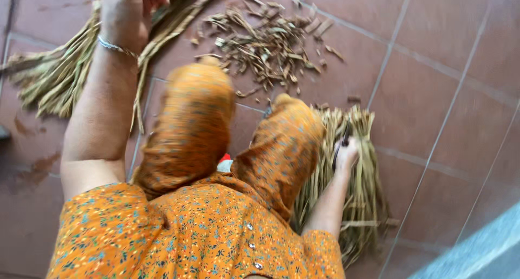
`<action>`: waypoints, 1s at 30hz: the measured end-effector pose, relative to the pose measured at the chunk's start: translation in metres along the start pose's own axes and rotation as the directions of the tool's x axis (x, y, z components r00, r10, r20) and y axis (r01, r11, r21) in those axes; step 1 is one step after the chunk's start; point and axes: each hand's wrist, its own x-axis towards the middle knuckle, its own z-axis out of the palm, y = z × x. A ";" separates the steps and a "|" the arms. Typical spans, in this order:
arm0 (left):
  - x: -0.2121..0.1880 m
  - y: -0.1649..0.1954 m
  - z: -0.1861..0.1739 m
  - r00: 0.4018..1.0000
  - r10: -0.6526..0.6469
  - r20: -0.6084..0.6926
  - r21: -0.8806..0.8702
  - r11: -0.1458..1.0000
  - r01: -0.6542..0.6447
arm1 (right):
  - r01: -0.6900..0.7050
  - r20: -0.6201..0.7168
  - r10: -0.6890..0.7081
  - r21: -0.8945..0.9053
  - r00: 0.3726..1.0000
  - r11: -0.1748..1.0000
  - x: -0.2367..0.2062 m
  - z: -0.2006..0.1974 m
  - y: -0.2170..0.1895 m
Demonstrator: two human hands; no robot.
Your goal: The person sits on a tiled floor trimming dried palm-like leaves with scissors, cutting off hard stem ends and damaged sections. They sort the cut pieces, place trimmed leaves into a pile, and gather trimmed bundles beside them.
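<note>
Dry plant fibre, glazed tile and printed cloth under your hands.

Your left hand [125,11] grips a sheaf of dry stalks [59,68], straw-coloured, matt and fibrous, with rough, frayed ends. Your wrist carries a thin bracelet [112,46] with a metallic glint. Your right hand [346,154] rests on a second bundle [360,198] of the same coarse, dull fibre and holds a dark tool [343,141], its material too blurred to tell. The cut chips [271,41] look dry and splintery. The floor tiles [433,57] are smooth reddish ceramic with a faint sheen. Your orange floral clothing [189,230] is soft, matt woven cloth.
</note>
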 end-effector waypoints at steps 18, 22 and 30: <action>0.011 -0.080 -0.129 0.960 -0.172 -0.220 0.963 0.118 0.242 | -0.251 0.322 0.251 -0.042 0.913 0.967 0.039 -0.049 -0.087; 0.032 -0.095 -0.101 0.898 -0.277 -0.341 0.934 -0.211 0.290 | -0.250 0.319 0.226 0.036 0.921 0.968 0.056 -0.064 -0.097; 0.058 -0.153 -0.107 0.939 0.148 -0.310 0.852 -0.396 0.343 | -0.067 0.215 -0.025 0.409 0.976 0.910 0.125 -0.066 -0.158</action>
